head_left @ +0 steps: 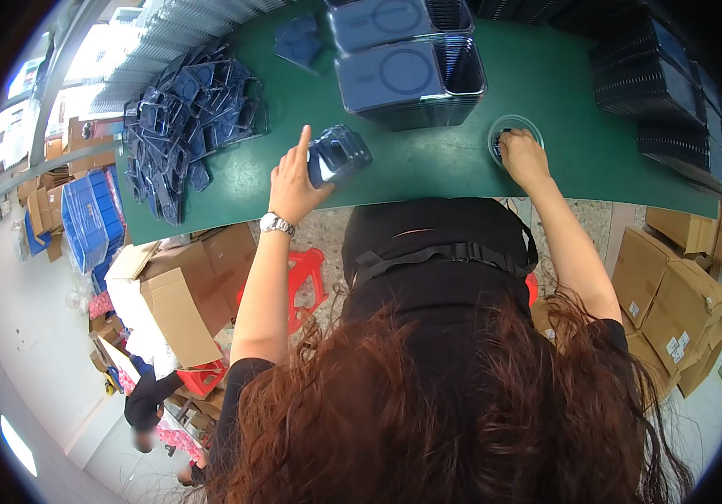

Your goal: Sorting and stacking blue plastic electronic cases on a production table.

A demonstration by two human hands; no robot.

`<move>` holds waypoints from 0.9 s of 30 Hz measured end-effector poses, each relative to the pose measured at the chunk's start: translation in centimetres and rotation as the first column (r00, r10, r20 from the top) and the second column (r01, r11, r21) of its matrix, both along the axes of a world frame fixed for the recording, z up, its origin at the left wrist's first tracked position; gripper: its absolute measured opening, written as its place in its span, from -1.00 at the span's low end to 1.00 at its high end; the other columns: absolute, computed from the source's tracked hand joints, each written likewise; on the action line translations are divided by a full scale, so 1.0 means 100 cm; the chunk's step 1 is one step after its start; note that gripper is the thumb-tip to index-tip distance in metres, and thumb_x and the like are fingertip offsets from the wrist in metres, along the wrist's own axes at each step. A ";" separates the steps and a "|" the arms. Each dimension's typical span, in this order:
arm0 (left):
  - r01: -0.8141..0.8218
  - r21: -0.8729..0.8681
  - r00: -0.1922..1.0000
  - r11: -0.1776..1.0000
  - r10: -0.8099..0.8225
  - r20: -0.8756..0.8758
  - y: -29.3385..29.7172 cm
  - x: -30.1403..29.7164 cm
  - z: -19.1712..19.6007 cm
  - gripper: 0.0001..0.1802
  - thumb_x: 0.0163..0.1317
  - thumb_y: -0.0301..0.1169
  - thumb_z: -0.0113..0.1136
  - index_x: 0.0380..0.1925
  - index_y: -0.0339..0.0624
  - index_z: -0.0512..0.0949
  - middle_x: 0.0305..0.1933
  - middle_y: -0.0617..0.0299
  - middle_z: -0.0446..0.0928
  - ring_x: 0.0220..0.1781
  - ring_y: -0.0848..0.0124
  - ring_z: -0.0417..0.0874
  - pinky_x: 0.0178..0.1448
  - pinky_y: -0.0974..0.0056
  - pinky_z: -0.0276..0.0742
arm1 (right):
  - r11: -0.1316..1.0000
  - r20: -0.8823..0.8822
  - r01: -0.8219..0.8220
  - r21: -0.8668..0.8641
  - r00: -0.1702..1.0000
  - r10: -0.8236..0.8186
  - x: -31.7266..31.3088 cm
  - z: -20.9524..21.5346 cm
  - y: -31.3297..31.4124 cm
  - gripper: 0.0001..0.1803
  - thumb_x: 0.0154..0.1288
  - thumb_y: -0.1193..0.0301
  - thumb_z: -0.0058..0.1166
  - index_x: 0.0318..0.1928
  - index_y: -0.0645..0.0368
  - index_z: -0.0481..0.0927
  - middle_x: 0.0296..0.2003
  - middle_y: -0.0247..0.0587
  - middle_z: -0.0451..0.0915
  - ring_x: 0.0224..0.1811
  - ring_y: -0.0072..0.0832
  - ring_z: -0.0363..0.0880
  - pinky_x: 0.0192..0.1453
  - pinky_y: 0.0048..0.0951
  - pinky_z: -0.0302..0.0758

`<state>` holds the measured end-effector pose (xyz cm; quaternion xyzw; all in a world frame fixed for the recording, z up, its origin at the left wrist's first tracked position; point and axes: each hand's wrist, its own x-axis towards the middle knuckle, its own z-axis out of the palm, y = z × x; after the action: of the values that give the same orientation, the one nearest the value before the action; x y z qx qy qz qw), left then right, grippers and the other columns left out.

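My left hand [295, 181], with a watch on the wrist, lies at the left side of a clear, dark-looking phone case [341, 154] on the green table. Its index finger stretches out past the case and its thumb spreads along the near edge; whether it grips the case is not plain. My right hand [524, 160] reaches into a round clear tub [537, 128] near the table's front edge. Those fingers are pinched together over small dark items in the tub; what lies between the fingertips is hidden.
A loose heap of phone cases [189, 118] covers the table's left side. Neatly nested cases [395, 76] stand in front, each with a ring mark. More stacks [672, 101] line the right side. Cardboard boxes [663, 294] and a red stool [304, 281] stand below table level.
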<state>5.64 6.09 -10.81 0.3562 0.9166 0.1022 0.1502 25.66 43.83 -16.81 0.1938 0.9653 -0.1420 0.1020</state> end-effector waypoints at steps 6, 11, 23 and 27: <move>-0.638 0.453 0.670 0.623 0.158 0.725 0.009 0.029 0.044 0.10 0.01 -0.35 0.51 0.48 -0.18 0.03 0.31 0.06 0.39 0.32 0.16 0.47 0.29 0.07 0.54 | 0.647 -0.133 0.282 -0.709 0.847 -0.514 0.011 0.011 -0.002 -0.83 0.25 0.39 0.26 -0.23 0.24 0.68 -0.41 -0.30 0.70 -0.42 -0.57 0.59 -0.29 -0.49 0.50; -0.894 0.358 0.284 0.271 -0.275 0.919 0.053 0.094 0.087 0.05 0.02 -0.42 0.47 0.48 -0.07 0.05 0.36 0.04 0.30 0.36 0.13 0.41 0.35 -0.04 0.48 | 0.270 -0.133 -0.002 -0.963 0.875 -0.466 -0.009 0.114 -0.076 -0.93 0.32 0.51 0.22 -0.23 0.24 0.65 -0.33 -0.34 0.71 -0.40 -0.71 0.53 -0.33 -0.66 0.42; -0.879 0.397 0.303 0.264 -0.335 0.892 0.097 0.141 0.124 0.11 -0.04 -0.44 0.50 0.48 -0.10 0.02 0.40 0.09 0.24 0.35 0.18 0.41 0.33 0.05 0.46 | 0.564 -0.436 -0.207 -0.799 0.846 -0.307 -0.009 0.166 -0.116 -0.94 0.30 0.57 0.18 -0.26 0.28 0.58 -0.37 -0.31 0.59 -0.38 -0.66 0.57 -0.33 -0.58 0.44; -0.896 0.343 0.238 0.284 -0.345 0.908 0.097 0.149 0.126 -0.02 -0.03 -0.42 0.49 0.41 -0.24 0.17 0.28 0.06 0.39 0.28 0.24 0.49 0.31 0.12 0.47 | 0.586 -0.496 -0.222 -0.779 0.791 -0.359 -0.010 0.158 -0.120 -0.96 0.28 0.61 0.18 -0.29 0.29 0.57 -0.33 -0.27 0.62 -0.36 -0.62 0.58 -0.32 -0.47 0.50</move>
<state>20.53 15.81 1.83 0.0027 0.4642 0.7975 0.3853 24.67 31.80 -0.99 0.1090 0.7625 -0.6216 -0.1430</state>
